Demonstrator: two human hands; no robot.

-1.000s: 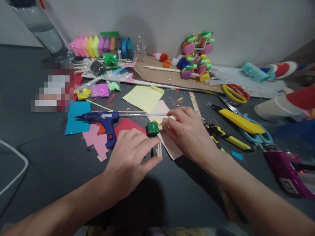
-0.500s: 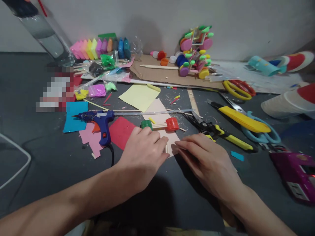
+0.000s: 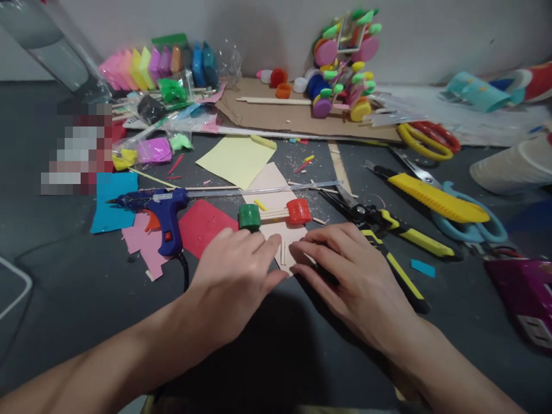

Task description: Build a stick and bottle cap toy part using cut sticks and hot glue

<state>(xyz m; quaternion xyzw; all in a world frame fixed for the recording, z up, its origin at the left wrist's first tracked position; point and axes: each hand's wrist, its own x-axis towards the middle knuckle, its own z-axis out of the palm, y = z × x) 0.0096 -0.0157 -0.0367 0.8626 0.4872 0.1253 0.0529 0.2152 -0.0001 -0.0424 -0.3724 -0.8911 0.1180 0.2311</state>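
Two short wooden sticks (image 3: pixel 283 253) lie side by side on a pale pink paper (image 3: pixel 268 183). My left hand (image 3: pixel 237 282) rests just left of them, thumb and index finger apart, the fingertips close to the sticks. On their right side is my right hand (image 3: pixel 351 267), its fingers spread and the fingertips on or just over the paper. Neither hand visibly grips anything. Just beyond my hands sits a small piece with a green bottle-cap stack (image 3: pixel 249 217) and a red bottle-cap stack (image 3: pixel 299 211) joined by wooden sticks (image 3: pixel 274 214).
A blue glue gun (image 3: pixel 168 210) lies left on coloured papers. Yellow-black pliers (image 3: pixel 388 230), a yellow utility knife (image 3: pixel 440 198) and scissors (image 3: pixel 425 141) lie right. Behind, cardboard (image 3: pixel 263 118) carries a cap-and-stick model (image 3: pixel 345 69). A paper cup (image 3: pixel 509 164) lies far right.
My right hand has drawn slightly left, and the fingers have parted so both sticks show between my hands. The whole view has shifted a little.
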